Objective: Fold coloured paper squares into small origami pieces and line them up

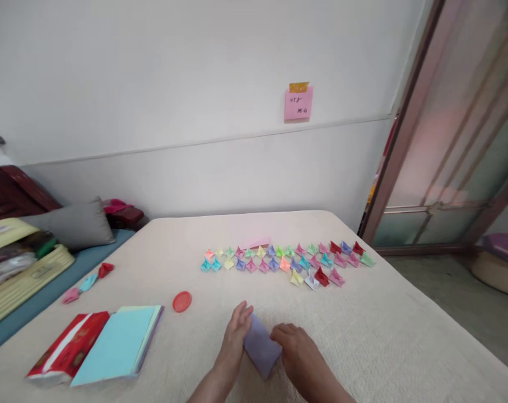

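A folded purple paper (261,346) lies on the cream table cover near the front, between my two hands. My left hand (236,333) rests along its left edge, its fingers close together and pointing away from me. On the right side, my right hand (293,350) has its fingers curled at the paper's edge; the fingertips are partly hidden. Beyond the hands, several small folded paper boats (264,265) in many colours stand in rows.
Left of my hands are a red round lid (182,301), a stack of coloured paper (117,344) and a red packet (69,347). Three folded pieces (88,282) lie at the left edge. A pink note (298,104) is taped to the wall.
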`<state>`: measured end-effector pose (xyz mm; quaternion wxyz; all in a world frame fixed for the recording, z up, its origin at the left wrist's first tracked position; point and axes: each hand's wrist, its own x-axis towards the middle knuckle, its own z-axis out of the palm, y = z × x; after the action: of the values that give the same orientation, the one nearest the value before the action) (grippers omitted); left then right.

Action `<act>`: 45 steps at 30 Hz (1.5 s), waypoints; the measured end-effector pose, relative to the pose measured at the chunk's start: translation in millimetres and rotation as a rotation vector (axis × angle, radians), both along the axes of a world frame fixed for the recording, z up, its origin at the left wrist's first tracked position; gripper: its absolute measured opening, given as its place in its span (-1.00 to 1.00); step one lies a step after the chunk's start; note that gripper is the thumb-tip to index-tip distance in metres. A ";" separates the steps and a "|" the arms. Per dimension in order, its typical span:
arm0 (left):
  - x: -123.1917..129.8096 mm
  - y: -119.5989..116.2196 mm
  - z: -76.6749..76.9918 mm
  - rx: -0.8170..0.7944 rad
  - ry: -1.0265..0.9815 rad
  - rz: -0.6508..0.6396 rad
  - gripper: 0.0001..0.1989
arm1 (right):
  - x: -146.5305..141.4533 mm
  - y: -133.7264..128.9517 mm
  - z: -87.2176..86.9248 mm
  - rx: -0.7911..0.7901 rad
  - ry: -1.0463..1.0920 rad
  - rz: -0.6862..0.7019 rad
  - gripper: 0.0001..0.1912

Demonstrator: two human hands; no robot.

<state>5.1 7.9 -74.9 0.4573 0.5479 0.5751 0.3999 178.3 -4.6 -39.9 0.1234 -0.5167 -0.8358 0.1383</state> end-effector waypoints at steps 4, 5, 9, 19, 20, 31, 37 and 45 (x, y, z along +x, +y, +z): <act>-15.4 8.2 10.4 -0.036 -0.095 0.075 -0.54 | -4.7 -3.2 -16.6 -0.027 0.009 0.111 -0.32; -19.9 12.6 13.6 -0.043 -0.090 0.092 -0.58 | -5.9 -3.1 -20.7 -0.032 -0.002 0.119 -0.30; -38.2 28.2 24.8 -0.009 -0.009 0.129 -0.73 | -9.9 0.5 -31.2 -0.004 0.028 0.152 -0.39; -28.6 1.3 22.2 -0.059 0.332 -0.132 -0.76 | -27.5 -9.3 -46.9 0.083 0.132 0.171 -0.81; -27.5 0.2 19.3 -0.066 0.369 -0.148 -0.74 | -29.5 -10.3 -47.3 0.072 0.137 0.149 -0.79; -32.5 10.0 5.4 -0.171 0.534 -0.240 -0.63 | -28.6 8.1 -57.3 -0.180 0.325 -0.349 -0.79; -24.0 8.3 2.0 -0.211 0.618 -0.184 -0.76 | -34.0 11.1 -57.2 -0.110 0.188 -0.376 -0.80; -11.5 4.3 6.0 -0.137 0.775 -0.142 -0.84 | -35.7 12.2 -53.2 -0.106 0.097 -0.361 -0.82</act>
<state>-6.4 12.2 -68.9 0.2683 0.6647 0.6912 0.0916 142.6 7.6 -93.1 0.1590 -0.6569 -0.7141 0.1823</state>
